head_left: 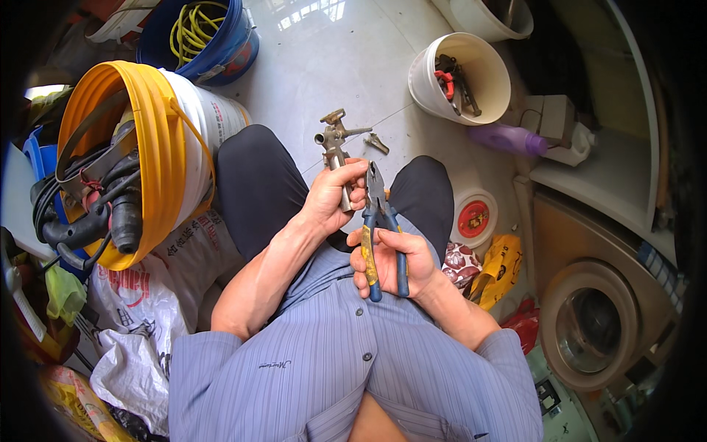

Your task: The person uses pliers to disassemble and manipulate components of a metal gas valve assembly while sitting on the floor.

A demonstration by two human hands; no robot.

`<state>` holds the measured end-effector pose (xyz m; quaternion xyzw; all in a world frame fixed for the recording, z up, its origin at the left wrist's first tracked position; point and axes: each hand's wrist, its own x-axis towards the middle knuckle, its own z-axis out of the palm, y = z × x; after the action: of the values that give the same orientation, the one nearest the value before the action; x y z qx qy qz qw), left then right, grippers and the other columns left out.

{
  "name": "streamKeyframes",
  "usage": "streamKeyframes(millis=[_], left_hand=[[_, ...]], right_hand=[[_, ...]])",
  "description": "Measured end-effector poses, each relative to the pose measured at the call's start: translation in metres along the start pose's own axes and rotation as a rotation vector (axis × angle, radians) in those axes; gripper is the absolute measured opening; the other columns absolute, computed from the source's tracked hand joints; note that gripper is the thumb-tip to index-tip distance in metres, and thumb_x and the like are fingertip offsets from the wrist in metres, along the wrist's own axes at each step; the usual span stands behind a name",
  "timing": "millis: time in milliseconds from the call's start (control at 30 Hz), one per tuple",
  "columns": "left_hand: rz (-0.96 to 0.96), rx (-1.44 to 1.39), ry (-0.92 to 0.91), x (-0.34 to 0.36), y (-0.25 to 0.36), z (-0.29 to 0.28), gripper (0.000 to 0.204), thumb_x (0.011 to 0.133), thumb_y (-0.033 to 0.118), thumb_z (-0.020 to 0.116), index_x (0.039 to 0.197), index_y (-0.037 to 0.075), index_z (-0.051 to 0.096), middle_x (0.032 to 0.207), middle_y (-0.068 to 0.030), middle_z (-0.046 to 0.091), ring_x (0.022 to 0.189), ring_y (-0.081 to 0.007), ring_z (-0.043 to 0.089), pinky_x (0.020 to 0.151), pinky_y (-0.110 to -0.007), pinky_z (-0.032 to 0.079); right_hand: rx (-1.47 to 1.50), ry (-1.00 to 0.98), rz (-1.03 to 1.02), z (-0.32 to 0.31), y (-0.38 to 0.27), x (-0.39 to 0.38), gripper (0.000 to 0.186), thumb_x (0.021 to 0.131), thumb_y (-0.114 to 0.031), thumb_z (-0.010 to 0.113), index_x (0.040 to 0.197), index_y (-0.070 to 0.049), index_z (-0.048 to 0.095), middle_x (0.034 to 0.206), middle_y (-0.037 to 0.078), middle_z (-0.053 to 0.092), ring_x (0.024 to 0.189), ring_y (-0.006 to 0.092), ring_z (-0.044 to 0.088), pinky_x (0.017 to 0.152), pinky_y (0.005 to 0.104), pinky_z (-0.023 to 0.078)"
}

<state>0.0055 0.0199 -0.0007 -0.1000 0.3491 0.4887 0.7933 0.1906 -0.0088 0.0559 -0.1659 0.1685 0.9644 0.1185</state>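
My left hand [330, 193] grips a tarnished metal fitting [336, 147], with cross pieces and a thin stem at its upper end, upright above my lap. In my right hand [398, 261] is a pair of pliers [372, 280] with blue and yellow handles, their head pointing up beside my left fingertips. Whether the jaws touch anything there I cannot tell. A small loose metal part [376, 143] lies on the tiled floor [328, 66] just beyond the fitting.
At left stand a yellow bucket [155, 191] of tools and cables and a blue bucket [228, 55] with yellow hose; white bags [140, 295] lie below. At right are a white tool bucket [434, 103], a purple bottle [501, 138], a washing machine [552, 243] and a white lid [487, 202].
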Motion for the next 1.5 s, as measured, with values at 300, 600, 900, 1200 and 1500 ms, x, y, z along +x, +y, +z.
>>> streamKeyframes(millis=[300, 600, 900, 1200, 1500], left_hand=[[0.022, 0.004, 0.011, 0.006, -0.001, -0.003, 0.013, 0.096, 0.014, 0.066, 0.088, 0.006, 0.06, 0.067, -0.0015, 0.055, 0.049, -0.0095, 0.05, 0.044, -0.025, 0.039], [0.1, 0.087, 0.051, 0.005, 0.001, 0.001, 0.015, 0.095, 0.018, 0.071, 0.096, 0.008, 0.059, 0.066, 0.0027, 0.05, 0.052, -0.0073, 0.049, 0.045, -0.024, 0.037], [0.172, 0.151, 0.069, 0.008, -0.001, -0.006, 0.026, 0.09, 0.011, 0.073, 0.112, 0.001, 0.063, 0.076, -0.0022, 0.061, 0.057, -0.0105, 0.056, 0.047, -0.025, 0.046], [0.225, 0.215, -0.001, -0.001, -0.003, 0.002, 0.023, 0.088, 0.012, 0.073, 0.104, -0.003, 0.065, 0.079, -0.0058, 0.061, 0.063, -0.0101, 0.055, 0.052, -0.025, 0.046], [0.23, 0.095, -0.203, 0.0, 0.002, -0.002, 0.021, 0.092, 0.017, 0.069, 0.091, -0.004, 0.065, 0.078, -0.0088, 0.062, 0.064, -0.0115, 0.054, 0.053, -0.024, 0.044]], right_hand=[[0.042, -0.066, -0.032, -0.005, 0.002, 0.006, 0.052, 0.104, -0.04, 0.047, 0.134, 0.002, 0.051, 0.104, 0.02, 0.065, 0.095, 0.0408, 0.068, 0.08, 0.0534, 0.056], [-0.149, -0.076, 0.036, -0.025, -0.021, 0.003, 0.046, 0.103, -0.031, 0.049, 0.13, 0.006, 0.054, 0.103, 0.024, 0.068, 0.092, 0.0411, 0.071, 0.08, 0.0521, 0.057], [-0.459, 0.261, 0.115, -0.018, -0.046, -0.013, 0.03, 0.094, -0.007, 0.052, 0.118, 0.01, 0.058, 0.095, 0.027, 0.07, 0.079, 0.0391, 0.073, 0.072, 0.0485, 0.062], [-0.936, 0.467, 0.159, 0.007, -0.054, -0.023, 0.028, 0.094, -0.012, 0.057, 0.116, 0.006, 0.058, 0.095, 0.017, 0.072, 0.079, 0.0235, 0.072, 0.07, 0.0325, 0.058], [-1.076, 0.428, 0.08, 0.018, -0.06, -0.042, 0.034, 0.095, -0.009, 0.062, 0.124, 0.006, 0.056, 0.096, 0.01, 0.071, 0.08, 0.0145, 0.068, 0.075, 0.0281, 0.055]])
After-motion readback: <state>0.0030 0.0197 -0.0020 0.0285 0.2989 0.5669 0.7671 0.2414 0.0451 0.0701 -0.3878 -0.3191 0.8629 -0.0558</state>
